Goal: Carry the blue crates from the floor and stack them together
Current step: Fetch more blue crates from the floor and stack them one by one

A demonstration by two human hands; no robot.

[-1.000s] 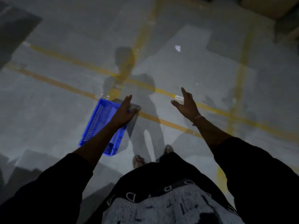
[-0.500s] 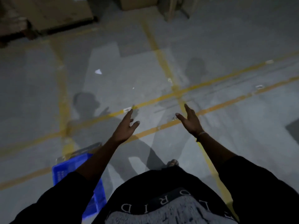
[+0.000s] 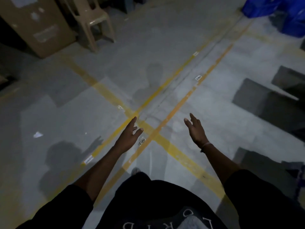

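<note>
Both hands empty. Left hand (image 3: pixel 130 138) and right hand (image 3: pixel 195 129) are held out mid-frame, fingers spread and loose, gripping nothing, over bare floor (image 3: pixel 66 113) where the yellow lines (image 3: pixel 165 141) cross.

Blue crates (image 3: pixel 279 9): blurred blue shapes in the upper right corner, well apart from both hands. Can't tell how many, or whether they're stacked. A blue edge at the lower right border may be another crate; too dark to call.

Judgement: between carries, heading for the next crate.

Risks from here:
- Low light plus motion blur. Crate rims and handholds are hard to read, so a bad grip is likely if the grab is rushed.
- Dark rectangular shapes (image 3: pixel 257 100) along the right side sit roughly between the hands and the crates. Can't tell whether they are objects or shadows; trip hazard if solid.
- Chair (image 3: pixel 94 19) and cardboard box (image 3: pixel 33 22) in the upper left narrow the route on that side.
- Paper scrap (image 3: pixel 38 134) at left could slip underfoot.
- A misaligned stack could topple if one rim isn't seated.

Writing:
- Shirt (image 3: pixel 165 212) print at bottom centre shows partial letters; no readable word.
- Small white floor tags (image 3: pixel 198 78) by the lines have marks, too small to read.
- Box labels: blurred, unreadable.
</note>
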